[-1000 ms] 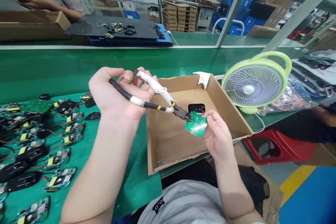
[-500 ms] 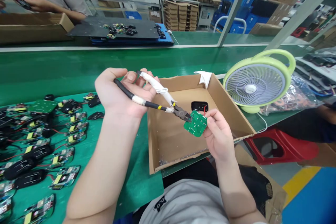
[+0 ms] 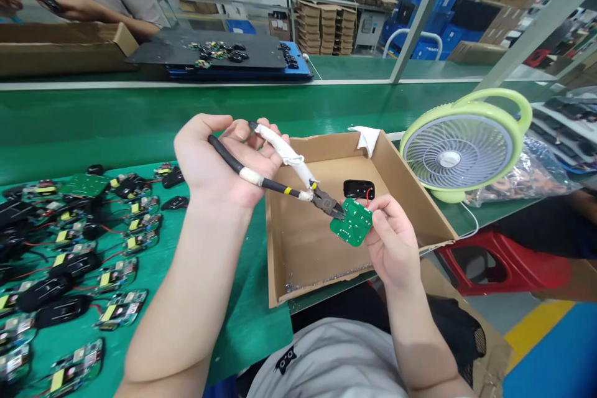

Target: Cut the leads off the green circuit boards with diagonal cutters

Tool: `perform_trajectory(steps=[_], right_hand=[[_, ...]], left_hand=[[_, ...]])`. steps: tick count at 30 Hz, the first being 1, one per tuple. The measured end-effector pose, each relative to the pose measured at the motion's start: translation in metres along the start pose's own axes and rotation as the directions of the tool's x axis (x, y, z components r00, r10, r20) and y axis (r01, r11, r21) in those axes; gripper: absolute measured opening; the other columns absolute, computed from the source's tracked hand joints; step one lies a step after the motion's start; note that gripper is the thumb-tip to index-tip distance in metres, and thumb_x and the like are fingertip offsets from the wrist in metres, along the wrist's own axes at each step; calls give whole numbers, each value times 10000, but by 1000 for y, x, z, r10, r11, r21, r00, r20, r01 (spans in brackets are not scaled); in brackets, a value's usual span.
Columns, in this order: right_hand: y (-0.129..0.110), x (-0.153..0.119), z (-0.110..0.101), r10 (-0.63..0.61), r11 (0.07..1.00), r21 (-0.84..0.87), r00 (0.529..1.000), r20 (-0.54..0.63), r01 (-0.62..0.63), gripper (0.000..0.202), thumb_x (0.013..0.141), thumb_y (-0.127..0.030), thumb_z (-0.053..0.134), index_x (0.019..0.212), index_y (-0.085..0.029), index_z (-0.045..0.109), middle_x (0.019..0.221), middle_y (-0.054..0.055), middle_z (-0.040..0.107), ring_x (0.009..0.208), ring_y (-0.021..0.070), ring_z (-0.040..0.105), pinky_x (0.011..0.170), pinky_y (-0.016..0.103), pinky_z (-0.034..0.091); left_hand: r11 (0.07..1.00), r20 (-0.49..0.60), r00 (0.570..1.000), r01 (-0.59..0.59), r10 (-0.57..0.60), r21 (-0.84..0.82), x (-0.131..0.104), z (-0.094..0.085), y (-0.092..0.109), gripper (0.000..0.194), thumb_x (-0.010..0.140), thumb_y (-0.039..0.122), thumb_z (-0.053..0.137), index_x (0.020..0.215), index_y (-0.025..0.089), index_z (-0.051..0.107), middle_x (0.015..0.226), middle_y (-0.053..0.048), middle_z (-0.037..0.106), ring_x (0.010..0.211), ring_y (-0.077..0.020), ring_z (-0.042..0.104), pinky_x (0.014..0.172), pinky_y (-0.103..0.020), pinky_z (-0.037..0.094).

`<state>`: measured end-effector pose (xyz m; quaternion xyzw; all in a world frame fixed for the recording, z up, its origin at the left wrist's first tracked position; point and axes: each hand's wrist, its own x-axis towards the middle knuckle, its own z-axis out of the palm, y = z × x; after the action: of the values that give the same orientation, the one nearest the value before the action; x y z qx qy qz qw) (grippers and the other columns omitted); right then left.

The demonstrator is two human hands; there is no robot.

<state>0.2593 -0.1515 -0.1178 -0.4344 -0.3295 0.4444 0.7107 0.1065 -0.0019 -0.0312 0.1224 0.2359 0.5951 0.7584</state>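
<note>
I have the pliers [image 3: 321, 200] cradled in my left hand [image 3: 228, 165], fingers curled round one handle; their tips meet the board [image 3: 353, 225], though whether they bite I can't tell. My right hand [image 3: 394, 239] pinches that board's right edge over the box [image 3: 310, 255]. A red wire [image 3: 368, 194] leads to the black cover [image 3: 358, 189] just beyond. The fan [image 3: 459, 152] crowds the box's right side; wired boards [image 3: 119, 275] cover the mat [image 3: 252, 329] leftward, partly blocked by my forearm [image 3: 186, 298].

No text can be read; the label [image 3: 449, 160] on the middle of the fan [image 3: 471, 144], at right, is too small for reading.
</note>
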Motion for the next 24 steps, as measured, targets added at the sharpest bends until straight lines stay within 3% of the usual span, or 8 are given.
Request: perform_trajectory(steps=[9, 18, 24], right_hand=[[0, -1, 1, -24, 999, 34, 1000, -7, 24, 190, 869, -406, 776, 879, -253, 664, 1002, 35, 733, 893, 207, 727, 642, 268, 586], [0, -1, 1, -4, 1000, 13, 1000, 3, 4, 200, 871, -424, 770, 877, -255, 662, 1011, 48, 735, 938, 238, 729, 682, 311, 605], [0, 1, 0, -5, 1000, 12, 999, 44, 4, 167, 904, -398, 739, 888, -254, 657, 990, 47, 747, 915, 231, 736, 684, 314, 614]], left_hand=[[999, 41, 999, -15, 14, 39, 1, -3, -2, 347, 648, 224, 518, 738, 226, 183, 776, -55, 491, 722, -177, 635, 743, -363, 586], [995, 25, 998, -65, 63, 79, 0, 2, -1, 370, 624, 200, 456, 698, 219, 94, 568, 11, 279, 536, -147, 476, 562, -298, 475], [993, 32, 993, -114, 113, 24, -2, 4, -2, 381, 569, 166, 431, 705, 229, 80, 514, 32, 262, 473, -119, 435, 485, -258, 418]])
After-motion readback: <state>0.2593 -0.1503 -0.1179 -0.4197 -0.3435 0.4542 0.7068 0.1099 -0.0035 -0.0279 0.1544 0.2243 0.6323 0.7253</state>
